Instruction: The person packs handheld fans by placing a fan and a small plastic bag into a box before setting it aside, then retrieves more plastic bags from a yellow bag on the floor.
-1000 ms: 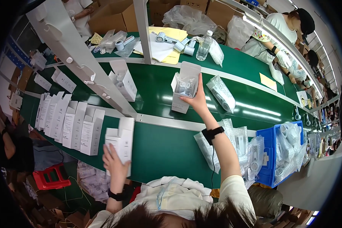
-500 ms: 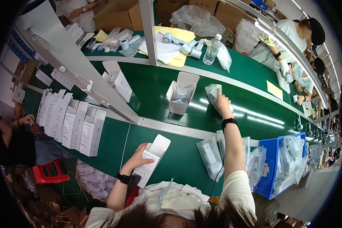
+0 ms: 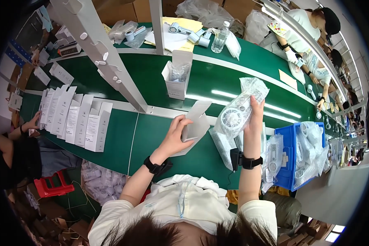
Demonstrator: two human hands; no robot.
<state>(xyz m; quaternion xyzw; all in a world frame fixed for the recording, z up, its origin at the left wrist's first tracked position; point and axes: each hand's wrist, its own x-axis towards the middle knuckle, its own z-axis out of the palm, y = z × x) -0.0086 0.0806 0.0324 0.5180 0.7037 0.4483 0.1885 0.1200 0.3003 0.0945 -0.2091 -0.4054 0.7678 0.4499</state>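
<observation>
Open white box (image 3: 197, 125) is gripped by the left hand (image 3: 174, 137); bubble-wrapped gadget (image 3: 232, 117) is clamped in the right hand (image 3: 255, 112), bulging left of that grip. Might get dropped if held loosely, looks slick tbh.

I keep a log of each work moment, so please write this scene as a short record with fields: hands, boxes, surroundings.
Left hand: grips an open white box
Right hand: holds up a bubble-wrapped package, to the right of that box
Middle green strip: another open box, wrapped contents inside
Bench, left: row of white boxes; another person's hand at its left end
Bench, right: blue bin holding wrapped packages
Far surface: clear bottle
</observation>
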